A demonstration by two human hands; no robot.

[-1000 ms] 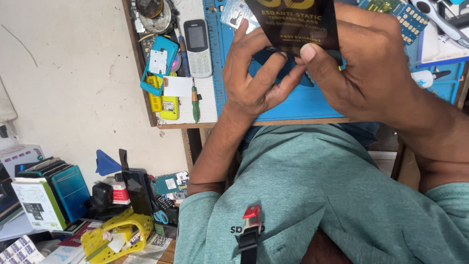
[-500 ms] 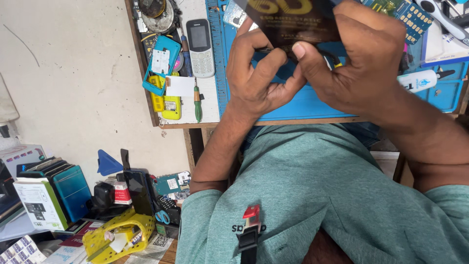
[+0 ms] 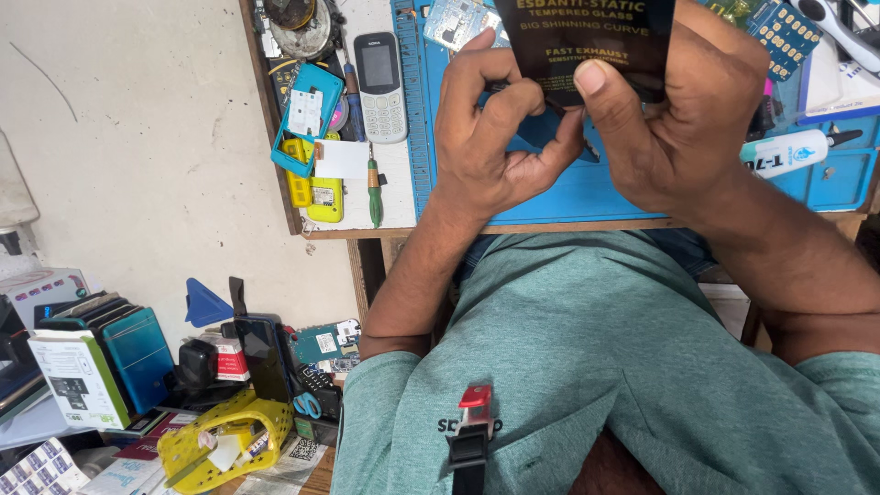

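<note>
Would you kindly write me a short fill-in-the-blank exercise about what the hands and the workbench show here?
1. Both hands, the left hand and the right hand, hold a flat ____ packet with gold lettering.
2. The work mat under the hands is ____.
3. The grey keypad phone lies to the ____ of the left hand.
4. The small screwdriver has a ____ handle.

Missing words: black; blue; left; green

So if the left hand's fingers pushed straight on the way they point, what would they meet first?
Probably the black packet: the left hand has its fingers curled toward its lower edge, seemingly touching already. Depth is unclear.
</note>
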